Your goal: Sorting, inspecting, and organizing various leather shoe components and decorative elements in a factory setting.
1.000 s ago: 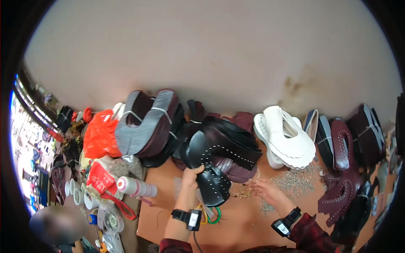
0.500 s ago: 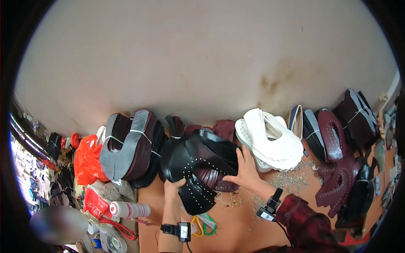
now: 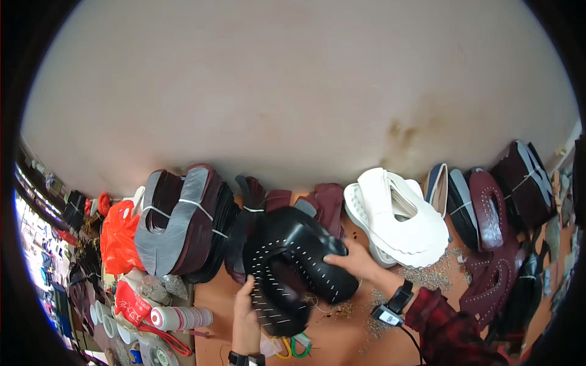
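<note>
Head camera view: at the far left an orange bag (image 3: 122, 236) stands beside a tied stack of grey-backed leather pieces (image 3: 160, 235), with a white-and-pink roll (image 3: 181, 318) nearer the person. Next, the left hand (image 3: 246, 320) holds the lower left edge of a black studded leather piece (image 3: 308, 244), thumb at the rim, fingers hidden behind it. The piece spans the space between both hands, tilted above the table (image 3: 213, 349), its opening facing the person. Scissors (image 3: 294, 346) lie below. The right hand (image 3: 361, 263) pinches its right edge, thumb on top. Farther right sit white leather pieces (image 3: 400, 216), loose silver studs (image 3: 434, 271) and maroon studded pieces (image 3: 488, 282).
</note>
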`<state>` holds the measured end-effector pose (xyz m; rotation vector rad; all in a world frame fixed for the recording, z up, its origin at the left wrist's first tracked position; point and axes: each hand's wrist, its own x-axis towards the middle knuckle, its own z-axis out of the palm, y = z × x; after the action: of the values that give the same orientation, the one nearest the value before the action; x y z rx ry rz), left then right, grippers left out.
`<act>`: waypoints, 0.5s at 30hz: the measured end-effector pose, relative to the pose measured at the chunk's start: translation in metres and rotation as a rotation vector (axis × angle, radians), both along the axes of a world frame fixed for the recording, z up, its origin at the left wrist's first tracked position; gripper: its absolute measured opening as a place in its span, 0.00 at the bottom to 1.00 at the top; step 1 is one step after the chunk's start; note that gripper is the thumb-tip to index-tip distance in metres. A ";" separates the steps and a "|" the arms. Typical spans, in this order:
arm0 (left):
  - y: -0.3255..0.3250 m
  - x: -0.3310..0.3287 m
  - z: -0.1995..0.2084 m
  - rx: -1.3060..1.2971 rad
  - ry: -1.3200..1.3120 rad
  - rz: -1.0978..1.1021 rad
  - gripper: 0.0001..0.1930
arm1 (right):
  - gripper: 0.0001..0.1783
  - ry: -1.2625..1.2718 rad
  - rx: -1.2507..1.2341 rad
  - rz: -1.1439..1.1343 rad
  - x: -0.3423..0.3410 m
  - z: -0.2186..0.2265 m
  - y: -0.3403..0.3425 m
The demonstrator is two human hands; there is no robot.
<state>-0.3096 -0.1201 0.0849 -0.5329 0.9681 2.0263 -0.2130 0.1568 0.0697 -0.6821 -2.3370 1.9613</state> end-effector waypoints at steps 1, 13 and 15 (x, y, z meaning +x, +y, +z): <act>0.015 0.016 0.051 0.168 0.067 -0.110 0.18 | 0.26 -0.118 -0.194 -0.063 0.008 -0.002 -0.007; -0.024 0.035 0.037 0.018 0.591 -0.043 0.27 | 0.19 0.154 -0.213 0.047 0.083 0.038 -0.095; -0.034 0.047 0.053 0.064 0.647 -0.060 0.27 | 0.20 0.170 -0.217 0.064 0.117 0.061 -0.103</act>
<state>-0.2627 -0.1543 0.1382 0.2117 1.2609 2.2055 -0.0958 0.0538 0.1303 -0.4318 -2.0957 2.2250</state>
